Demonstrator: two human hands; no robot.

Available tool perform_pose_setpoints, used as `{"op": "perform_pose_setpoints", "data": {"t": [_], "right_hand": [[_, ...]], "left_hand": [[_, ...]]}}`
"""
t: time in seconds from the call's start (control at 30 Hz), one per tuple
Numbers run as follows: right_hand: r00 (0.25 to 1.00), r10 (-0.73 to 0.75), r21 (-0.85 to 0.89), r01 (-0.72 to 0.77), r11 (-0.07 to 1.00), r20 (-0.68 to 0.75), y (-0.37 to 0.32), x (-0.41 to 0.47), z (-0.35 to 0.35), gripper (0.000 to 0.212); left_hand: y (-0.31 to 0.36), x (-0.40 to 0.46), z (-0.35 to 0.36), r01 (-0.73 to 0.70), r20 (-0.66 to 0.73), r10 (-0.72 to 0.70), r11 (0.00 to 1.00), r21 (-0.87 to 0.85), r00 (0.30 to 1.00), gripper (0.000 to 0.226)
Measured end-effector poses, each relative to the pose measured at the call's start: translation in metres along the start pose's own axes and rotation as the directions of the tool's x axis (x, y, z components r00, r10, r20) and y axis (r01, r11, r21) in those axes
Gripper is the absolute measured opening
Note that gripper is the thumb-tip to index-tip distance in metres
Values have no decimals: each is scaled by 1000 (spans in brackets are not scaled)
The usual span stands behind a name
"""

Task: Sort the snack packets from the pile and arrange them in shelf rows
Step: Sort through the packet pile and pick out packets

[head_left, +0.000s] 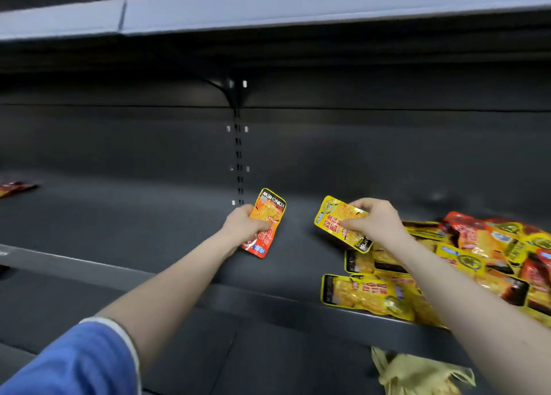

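Observation:
My left hand (243,226) grips a red-orange snack packet (267,215) above the middle of the dark shelf (149,230), its top end pointing away from me. My right hand (374,220) pinches a yellow snack packet (337,218) just left of the pile. The pile of yellow and red packets (465,260) lies loosely heaped on the right part of the same shelf, reaching its front edge. One yellow packet (363,294) lies flat at the pile's near left corner.
A red packet (15,187) lies at the far left of the shelf. The dark back panel has a slotted upright (238,162) in the middle. A pale shelf edge (268,10) runs overhead. A crumpled yellowish bag (417,373) lies on the lower shelf at bottom right.

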State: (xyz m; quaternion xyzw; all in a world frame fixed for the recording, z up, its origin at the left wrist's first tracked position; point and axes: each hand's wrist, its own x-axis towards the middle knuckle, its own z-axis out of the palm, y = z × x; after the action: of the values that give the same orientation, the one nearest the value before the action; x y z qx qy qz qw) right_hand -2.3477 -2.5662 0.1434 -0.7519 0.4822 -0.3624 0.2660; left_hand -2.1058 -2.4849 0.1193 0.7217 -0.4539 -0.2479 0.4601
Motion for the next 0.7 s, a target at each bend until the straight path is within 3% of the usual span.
{"op": "perform_pose_setpoints", "data": {"t": [0.23,0.47,0.7], "right_hand": [[998,24,75,-29,997,65,-79,3,119,17],[978,210,314,-202,928,8,-137,6,243,18],[954,283,398,-298,868,96,-184,10,310,23]], "left_hand": [[-50,10,-108,-24,-41,22,999,-48,999,18],[-122,45,-224,2,-26,-4,997,-79,1000,16],[-169,69,-290,47,12,-47,995,-89,999,14]]}}
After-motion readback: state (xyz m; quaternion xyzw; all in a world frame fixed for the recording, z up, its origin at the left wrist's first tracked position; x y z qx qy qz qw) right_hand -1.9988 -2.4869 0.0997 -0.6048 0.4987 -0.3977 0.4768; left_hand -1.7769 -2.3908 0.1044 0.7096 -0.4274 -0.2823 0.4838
